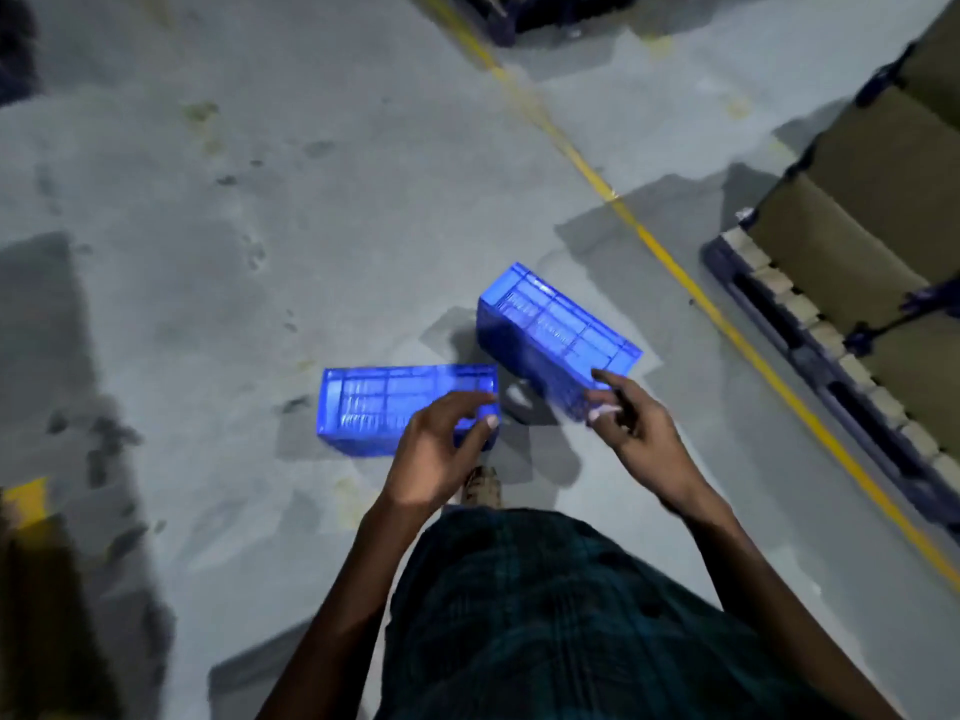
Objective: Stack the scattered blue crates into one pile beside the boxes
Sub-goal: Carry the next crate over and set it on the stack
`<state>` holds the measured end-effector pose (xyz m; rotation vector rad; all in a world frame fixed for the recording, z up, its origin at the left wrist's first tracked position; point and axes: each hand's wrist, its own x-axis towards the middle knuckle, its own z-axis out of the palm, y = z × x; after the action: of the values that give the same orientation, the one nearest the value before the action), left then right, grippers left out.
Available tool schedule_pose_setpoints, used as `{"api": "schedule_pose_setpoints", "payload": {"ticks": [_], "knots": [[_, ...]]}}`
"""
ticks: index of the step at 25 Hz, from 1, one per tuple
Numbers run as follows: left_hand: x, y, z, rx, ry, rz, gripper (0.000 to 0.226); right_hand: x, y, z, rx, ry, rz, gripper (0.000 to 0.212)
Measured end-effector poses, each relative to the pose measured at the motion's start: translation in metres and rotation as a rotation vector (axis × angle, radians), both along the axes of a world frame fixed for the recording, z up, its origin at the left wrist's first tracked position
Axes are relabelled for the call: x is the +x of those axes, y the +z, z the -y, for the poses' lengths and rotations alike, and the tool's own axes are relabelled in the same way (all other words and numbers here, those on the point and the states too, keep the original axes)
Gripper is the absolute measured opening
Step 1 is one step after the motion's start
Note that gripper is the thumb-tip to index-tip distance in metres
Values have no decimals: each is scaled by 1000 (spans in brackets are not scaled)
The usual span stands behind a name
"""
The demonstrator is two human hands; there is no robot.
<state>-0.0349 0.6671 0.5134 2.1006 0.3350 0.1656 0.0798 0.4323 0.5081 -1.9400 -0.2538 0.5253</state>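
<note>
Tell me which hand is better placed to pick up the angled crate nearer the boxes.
The right hand. It hovers over the near corner of the angled crate, fingers loosely spread, holding nothing. The left hand sits above the flat crate instead, farther from it.

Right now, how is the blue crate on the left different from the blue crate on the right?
The left crate lies nearly square to the view; the right crate is turned at a slant. The right crate sits nearer the yellow floor line; the left crate is farther away. Both are blue, slatted, bottom-up, on the grey floor.
</note>
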Motion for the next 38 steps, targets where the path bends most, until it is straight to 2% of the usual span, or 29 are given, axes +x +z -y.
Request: {"api": "schedule_pose_setpoints", "payload": {"ticks": [3, 6, 11, 13, 15, 17, 21, 23, 25, 27, 29, 31, 33, 35, 38], "knots": [[91, -7, -17, -7, -98, -74, 34, 52, -9, 8, 46, -204, -122, 40], [174, -14, -26, 45, -190, -103, 40, 106, -25, 17, -44, -345, -260, 37], [291, -61, -13, 96, -241, -277, 37, 226, -95, 40, -166, -396, -473, 40], [299, -76, -17, 124, -231, -345, 37, 249, -121, 42, -199, -465, -536, 46], [340, -122, -3, 92, -189, -454, 35, 307, -171, 57, -250, -522, -639, 50], [374, -175, 13, 88, -171, -513, 37, 349, -229, 72, -301, -483, -725, 51], [461, -294, 35, 95, -211, -543, 33, 424, -341, 77, -345, -566, -787, 47], [504, -362, 46, 91, -218, -583, 38, 456, -399, 78, -337, -620, -836, 50], [541, -420, 54, 111, -265, -649, 46, 479, -447, 76, -313, -703, -967, 49], [568, -469, 62, 243, -387, -737, 56, 495, -490, 77, -282, -754, -1141, 41], [583, -495, 73, 437, -530, -815, 65, 505, -526, 77, -204, -807, -1318, 57], [595, -516, 84, 552, -589, -834, 72, 513, -560, 78, -205, -851, -1434, 78], [603, -529, 93, 571, -569, -861, 72, 520, -586, 84, -254, -883, -1519, 76], [607, -531, 101, 548, -477, -879, 71, 525, -592, 90, -228, -818, -1598, 59], [602, -523, 120, 466, -156, -877, 79, 521, -577, 91, -120, -731, -1548, 34]]}}
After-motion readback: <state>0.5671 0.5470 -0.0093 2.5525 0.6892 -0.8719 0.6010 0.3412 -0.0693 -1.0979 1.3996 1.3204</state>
